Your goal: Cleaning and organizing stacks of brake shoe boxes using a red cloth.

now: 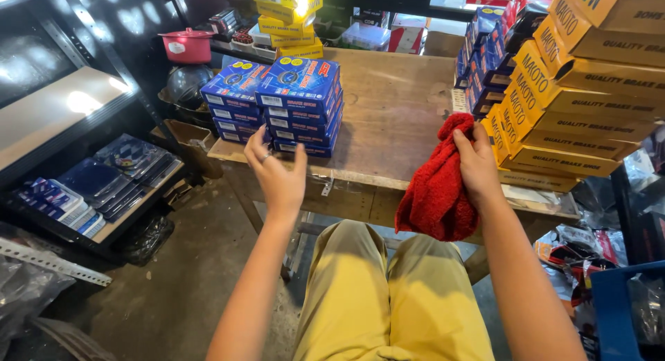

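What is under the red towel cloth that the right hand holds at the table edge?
Under the red towel cloth, held by the right hand, lies the worn wooden table; its lower half hangs over the edge. The covered wood cannot be seen.

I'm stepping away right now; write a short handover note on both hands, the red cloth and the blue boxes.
Left hand: open, fingers spread, holding nothing, raised just in front of the two stacks of blue boxes at the near left edge of the wooden table.
Right hand: gripping a red cloth that hangs over the table's near edge.
Stacks of yellow boxes stand on the right of the table, with more blue boxes behind them.
Done: cloth in hand, table middle bare.
Left: the blue stacks are untouched.
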